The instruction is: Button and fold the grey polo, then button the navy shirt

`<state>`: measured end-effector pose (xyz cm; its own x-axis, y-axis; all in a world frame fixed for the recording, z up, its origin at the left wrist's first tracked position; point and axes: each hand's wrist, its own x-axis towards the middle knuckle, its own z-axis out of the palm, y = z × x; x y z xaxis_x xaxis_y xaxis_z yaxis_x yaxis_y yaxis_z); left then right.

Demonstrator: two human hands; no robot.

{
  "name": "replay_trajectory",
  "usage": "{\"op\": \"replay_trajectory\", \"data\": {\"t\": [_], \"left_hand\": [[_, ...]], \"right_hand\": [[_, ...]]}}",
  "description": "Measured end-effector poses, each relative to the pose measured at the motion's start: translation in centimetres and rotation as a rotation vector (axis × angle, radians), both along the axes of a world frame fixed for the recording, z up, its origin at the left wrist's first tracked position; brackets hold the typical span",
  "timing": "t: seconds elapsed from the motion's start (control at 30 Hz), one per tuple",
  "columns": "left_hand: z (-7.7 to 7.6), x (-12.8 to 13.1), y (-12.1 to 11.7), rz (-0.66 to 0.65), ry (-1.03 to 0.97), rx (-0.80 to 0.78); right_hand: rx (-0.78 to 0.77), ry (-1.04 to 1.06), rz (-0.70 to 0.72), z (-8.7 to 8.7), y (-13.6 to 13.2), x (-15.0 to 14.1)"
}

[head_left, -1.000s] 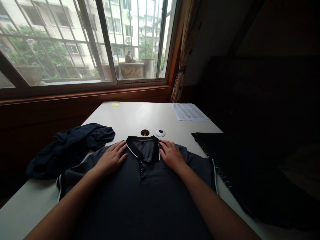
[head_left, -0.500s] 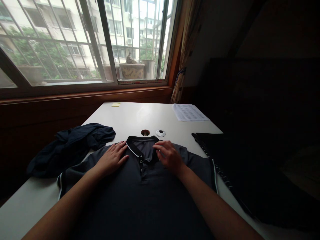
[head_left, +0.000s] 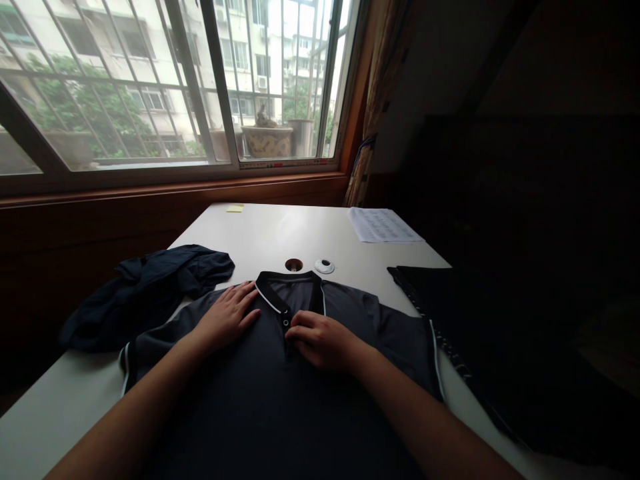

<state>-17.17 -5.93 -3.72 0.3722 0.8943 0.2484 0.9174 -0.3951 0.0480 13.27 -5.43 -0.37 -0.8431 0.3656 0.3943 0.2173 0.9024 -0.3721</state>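
Note:
A dark polo shirt lies spread front side up, its collar pointing away from me. White piping edges the black collar and the sleeve cuffs. My left hand rests flat on the shirt's shoulder beside the collar, fingers stretched out. At the button placket, just below the collar opening, my right hand has its fingers closed in a pinch on the placket edge. One button shows above the right fingertips; the lower placket is partly hidden by the hand.
A crumpled dark garment lies left on the white table. Dark folded cloth lies to the right. Beyond the collar are a round hole and its white cover. Printed sheets and a yellow note lie farther back.
My right hand has moved from the right side of the collar down and left to the placket. The collar's right side now lies uncovered. My left hand has stayed on the shoulder.

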Motion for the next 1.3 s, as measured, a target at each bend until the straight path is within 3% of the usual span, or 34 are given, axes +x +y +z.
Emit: {"op": "replay_trajectory", "data": {"t": [0.3,0.4,0.5,0.57,0.77,1.1,1.3], "left_hand": [[3.2,1.4,-0.8,-0.101,-0.042,0.113],[3.9,3.1,-1.7,-0.244,-0.088,0.089],[3.8,5.1,-2.7,-0.444,-0.147,0.029],[3.4,6.1,-3.0,-0.506,-0.17,0.005],[2.5,6.9,-2.9,-0.525,-0.174,0.011],[3.5,6.7,-3.1,-0.623,0.036,0.116],[3.0,6.9,-2.9,-0.611,0.032,0.132]], "right_hand": [[0.086,-0.032,-0.007,-0.1,0.4,0.4],[0.136,-0.099,-0.034,-0.2,0.5,0.4],[0.167,-0.144,-0.044,-0.3,0.6,0.4],[0.172,-0.154,-0.044,-0.3,0.7,0.4],[0.176,-0.146,-0.037,-0.5,0.7,0.5],[0.24,-0.102,-0.045,-0.5,0.7,0.4],[0.273,-0.05,-0.038,-0.5,0.7,0.3]]}}
